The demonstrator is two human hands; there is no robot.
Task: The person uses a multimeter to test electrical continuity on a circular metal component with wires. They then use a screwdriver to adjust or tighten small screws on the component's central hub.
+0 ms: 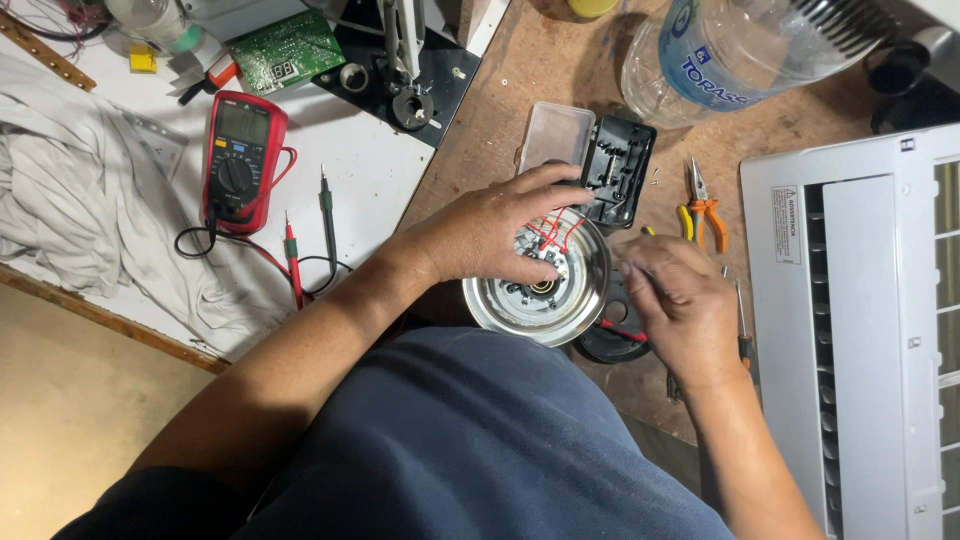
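Blue shirt front nearest. Left hand (pixel 490 235) fingers spread on red wires (pixel 548 232) inside upturned steel appliance base (pixel 585 300); right hand (pixel 675 300) pinches a red-handled tool (pixel 622 331). Black cover (pixel 618 168) off; wiring unfinished.

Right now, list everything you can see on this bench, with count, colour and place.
Metal bowl unit: one, silver with red wires inside, bench centre.
Black plastic housing: one, behind the bowl.
Clear lid: one, left of the housing.
Multimeter: one, red, on the white board at left, probes beside it.
Circuit board: one, green, top left.
Cloth: one, white, far left.
Pliers: one, orange handles, right of the housing.
Plastic bottle: one, clear, top right.
Air conditioner cover: one, white, right edge.
Left hand: on the bowl's wiring.
Right hand: at the bowl's right rim, holding a tool.
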